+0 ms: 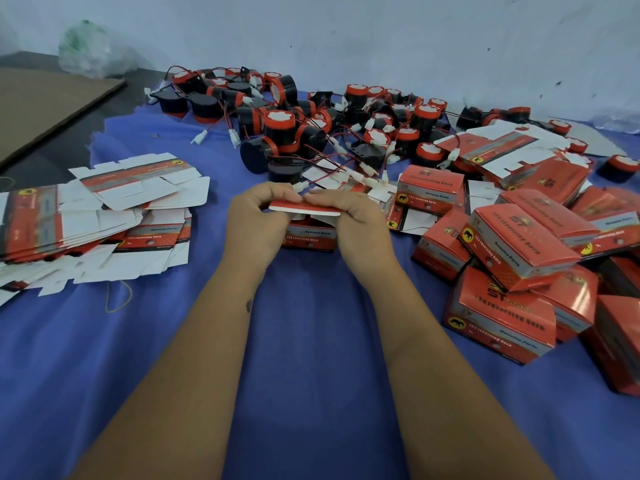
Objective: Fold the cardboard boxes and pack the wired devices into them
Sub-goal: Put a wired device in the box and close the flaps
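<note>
— Box (309, 233) in the middle: how is it held?

— It is gripped from both sides. The left hand (258, 220) is curled round its left end and the right hand (353, 216) round its right end, and the red-and-white top flap (304, 207) is pinched under the fingertips of both. The box is rested on the blue cloth (311, 358) that is spread over the surface.

— Can anything be seen inside it?

— No. The opening is covered by the flap and the hands, so its contents cannot be told.

— What is found to the right?

— Folded red boxes (519, 244) are heaped there, some tilted and leaned on one another, all with flaps shut. Printing such as "12v reversing horn" can be read on several. A few flat blanks (498, 143) are laid behind them.

— And to the left?

— Flat, unfolded box blanks (93, 216) are fanned out in a loose stack, white insides and red printed faces mixed. A thin loop, seemingly a rubber band (119, 299), is lain just in front of it.

— What is placed beyond the hands?

— Wired devices (294, 129), round black bodies with red caps, are piled along the wall (381, 29), with red and black leads and white connectors (201, 136) tangled among them. Some leads reach almost to the fingertips.

— Anything farther back?

— A brown cardboard sheet (45, 105) is laid at far left, and a crumpled clear plastic bag (88, 50) is set against the wall.
</note>
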Demonstrator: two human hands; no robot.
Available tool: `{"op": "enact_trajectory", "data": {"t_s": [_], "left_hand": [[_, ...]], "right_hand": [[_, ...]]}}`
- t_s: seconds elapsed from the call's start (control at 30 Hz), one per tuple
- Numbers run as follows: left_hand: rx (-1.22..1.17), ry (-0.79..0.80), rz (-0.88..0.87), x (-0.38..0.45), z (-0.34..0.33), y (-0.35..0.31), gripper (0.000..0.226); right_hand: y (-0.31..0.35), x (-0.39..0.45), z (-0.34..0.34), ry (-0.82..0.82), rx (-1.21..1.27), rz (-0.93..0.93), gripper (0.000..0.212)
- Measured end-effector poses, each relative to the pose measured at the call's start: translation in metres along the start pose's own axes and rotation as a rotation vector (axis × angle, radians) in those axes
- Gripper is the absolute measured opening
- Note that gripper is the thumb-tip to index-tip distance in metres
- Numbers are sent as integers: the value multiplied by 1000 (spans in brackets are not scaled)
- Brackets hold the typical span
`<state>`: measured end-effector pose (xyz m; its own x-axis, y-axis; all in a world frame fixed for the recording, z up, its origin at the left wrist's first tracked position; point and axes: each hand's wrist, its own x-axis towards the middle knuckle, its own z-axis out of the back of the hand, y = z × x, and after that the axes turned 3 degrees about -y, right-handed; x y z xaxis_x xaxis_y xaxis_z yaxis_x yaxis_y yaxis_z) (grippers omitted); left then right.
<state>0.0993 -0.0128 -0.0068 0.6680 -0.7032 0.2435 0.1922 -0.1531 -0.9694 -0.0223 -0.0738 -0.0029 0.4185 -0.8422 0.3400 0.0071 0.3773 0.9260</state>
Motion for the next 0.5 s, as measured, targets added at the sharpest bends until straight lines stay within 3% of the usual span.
{"op": "enact_trajectory", "data": {"t_s": [0.1,0.17,0.23,0.33,0.43,0.5], "left_hand": [[-194,-15,178,1,2,-4,34],[-243,5,244,2,5,-7,20],[-283,41,253,0,7,-8,28],[-331,92,233,-1,11,-8,39],[-247,172,223,-2,11,-8,35],[-62,224,141,-1,8,-8,22]], "right_hand": [[-1,1,9,19,117,-87,50],[-2,-2,15,48,120,-88,38],[0,-5,15,62,154,-114,24],[0,-5,11,107,39,-93,25],[0,-3,9,107,-118,-43,33],[-1,-2,10,55,-132,-27,37]]}}
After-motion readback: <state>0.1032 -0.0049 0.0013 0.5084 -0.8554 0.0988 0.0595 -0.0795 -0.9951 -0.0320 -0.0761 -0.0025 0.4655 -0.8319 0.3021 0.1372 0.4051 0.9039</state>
